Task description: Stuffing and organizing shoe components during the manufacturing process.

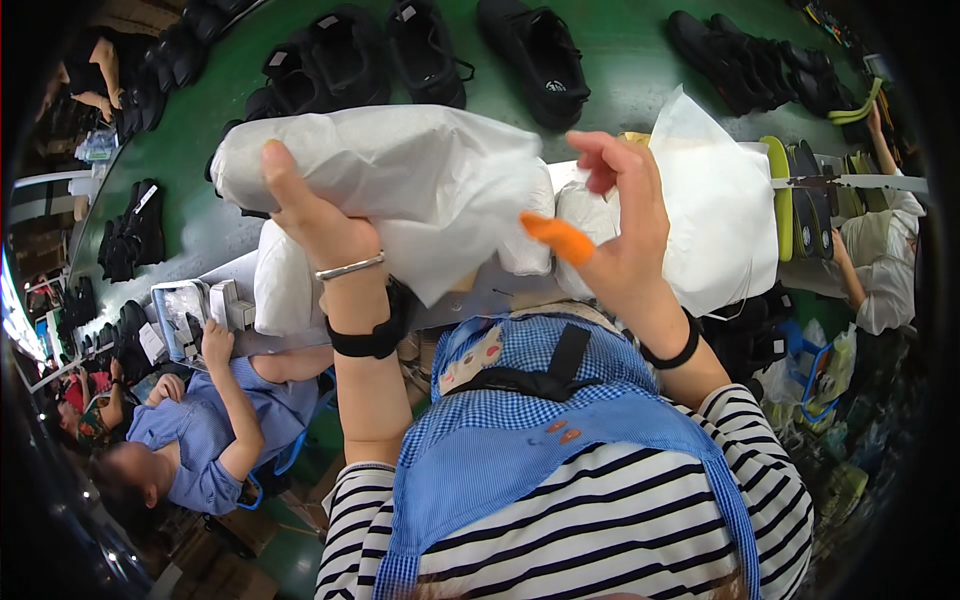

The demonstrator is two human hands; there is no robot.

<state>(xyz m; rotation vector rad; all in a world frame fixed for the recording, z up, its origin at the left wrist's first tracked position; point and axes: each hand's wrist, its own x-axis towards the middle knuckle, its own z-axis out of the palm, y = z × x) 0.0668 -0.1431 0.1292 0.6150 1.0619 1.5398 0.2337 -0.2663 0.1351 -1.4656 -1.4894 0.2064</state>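
Fingers of the left hand (325, 225) grip a white paper-wrapped bundle (370, 150), the thumb extended along its near side and the other fingers hidden beneath. The bundle lies across the palm, raised above the table (243, 268), with a dark edge at its left end and loose paper hanging to the right. The right hand (630, 230) is open, its fingers partly curled and well apart from the thumb, which wears an orange finger cover (560, 238); the hand appears to grasp nothing, though whether the thumb touches the loose paper cannot be told. Below the hands, a blue apron (500, 470) bears a printed figure patch (470, 360) and small reddish marks. On the table stand further white wrapped bundles (285, 290); to the right lie white paper sheets (715, 210), bearing no legible print. To the left, a seated co-worker in blue (200, 430) has a hand near small white boxes (225, 300). Farther out, black shoes (550, 60) rest on a green surface (620, 60); one insole carries a white mark and several tongues white labels (405, 14), all too small to read.
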